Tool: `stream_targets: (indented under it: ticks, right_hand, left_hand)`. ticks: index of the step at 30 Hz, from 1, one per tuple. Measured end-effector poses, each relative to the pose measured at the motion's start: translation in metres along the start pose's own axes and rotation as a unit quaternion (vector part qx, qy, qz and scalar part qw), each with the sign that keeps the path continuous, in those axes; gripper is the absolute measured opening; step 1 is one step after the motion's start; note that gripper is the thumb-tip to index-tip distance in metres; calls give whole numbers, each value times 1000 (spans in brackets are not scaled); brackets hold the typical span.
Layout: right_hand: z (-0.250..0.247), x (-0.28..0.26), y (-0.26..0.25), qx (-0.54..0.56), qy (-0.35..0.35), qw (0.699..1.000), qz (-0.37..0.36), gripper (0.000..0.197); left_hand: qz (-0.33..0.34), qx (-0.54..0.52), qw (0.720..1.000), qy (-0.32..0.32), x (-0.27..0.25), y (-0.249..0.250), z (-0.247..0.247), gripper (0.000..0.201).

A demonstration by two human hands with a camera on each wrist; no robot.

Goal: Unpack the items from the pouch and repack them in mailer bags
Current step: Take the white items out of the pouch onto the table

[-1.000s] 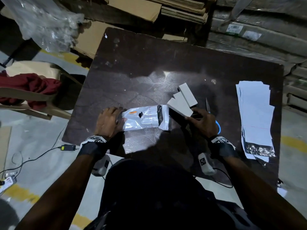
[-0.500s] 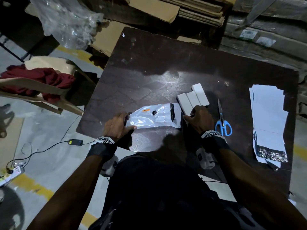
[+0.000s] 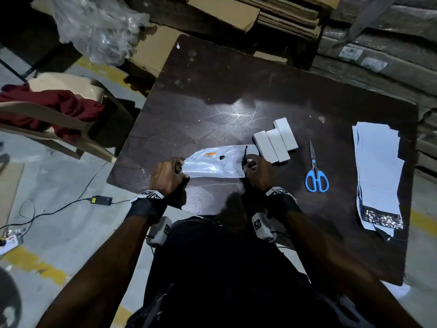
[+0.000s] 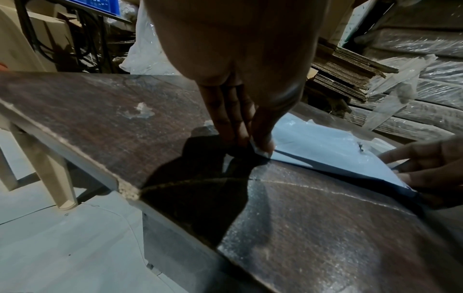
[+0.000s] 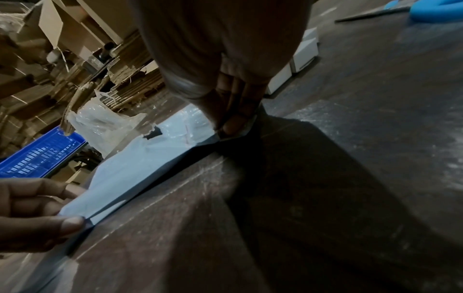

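My left hand (image 3: pixel 168 176) pinches the pouch's (image 3: pixel 212 164) left end. My right hand (image 3: pixel 256 172) pinches its right end. Three white boxes (image 3: pixel 275 144) sit just right on the worktop (image 3: pixel 236 91).

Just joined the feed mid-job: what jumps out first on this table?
A flat, shiny white plastic pouch lies at the table's near edge, pinched at either end by the left hand and right hand. Just beyond the right hand sit three white rectangular boxes, then blue-handled scissors and a stack of white mailer bags.

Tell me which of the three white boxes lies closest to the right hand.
The leftmost white box of the row, beside the pouch. Its near end almost meets the right hand; the middle box and the farthest box lie further right and back.
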State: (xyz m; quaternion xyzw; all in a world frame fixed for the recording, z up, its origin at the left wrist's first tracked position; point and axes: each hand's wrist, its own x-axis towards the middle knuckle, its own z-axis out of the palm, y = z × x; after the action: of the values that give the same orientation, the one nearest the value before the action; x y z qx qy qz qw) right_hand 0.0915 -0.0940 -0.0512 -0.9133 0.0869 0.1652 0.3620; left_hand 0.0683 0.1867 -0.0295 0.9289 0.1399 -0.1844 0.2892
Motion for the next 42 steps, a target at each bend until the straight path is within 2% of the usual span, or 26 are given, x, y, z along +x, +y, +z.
stream_targets:
  ticks: [3,6,8,13,15,18,20,22,24,28,32,34,36,38,40,42]
  right_hand:
    - [1,2,2,8,16,1000,14,34]
    - [-4,4,2,-16,-50,999,-6,40]
    - [-5,4,4,4,-48,999,-22,33]
    - [-6,-1,9,78,-45,993,-74,37]
    - [-6,-1,9,89,-50,991,-85,34]
    - [-3,3,11,78,-39,993,-83,35]
    - [-1,6,13,73,-32,994,-77,38]
    - [-2,6,12,84,-32,992,-89,31]
    - [-5,5,9,93,-42,989,-107,24]
    - [-4,7,7,32,-56,988,-138,12]
    - [-1,2,8,22,-38,992,-122,9]
    - [1,0,8,3,-43,993,-110,5]
    - [7,1,9,-26,-57,993,-104,13]
    - [13,0,12,-79,-50,991,-93,17]
    - [13,-4,10,-129,-47,983,-124,13]
    - [8,-4,4,-145,-61,975,-154,9]
  left_hand:
    - [-10,9,1000,-1,0,0,0,37]
    - [-4,22,1000,-12,-1,0,0,25]
    - [7,28,1000,-8,-4,3,-2,16]
    - [86,72,994,-19,-14,12,-9,11]
    - [99,104,990,-14,-14,15,-11,18]
    - [103,149,984,3,-13,22,-14,43]
    - [119,151,981,-3,-11,25,-12,31]
    - [126,162,979,-17,-8,29,-10,18]
    - [124,165,978,-25,-6,32,-8,16]
    - [122,152,980,-37,-6,36,-5,13]
    - [105,163,979,-55,-7,39,-2,17]
    - [108,170,977,-68,-10,42,-1,28]
    - [123,174,974,-82,-12,44,3,45]
    - [125,177,972,-95,-16,45,6,38]
    - [128,177,971,-99,-19,43,7,28]
    - [127,175,971,-98,-19,42,8,33]
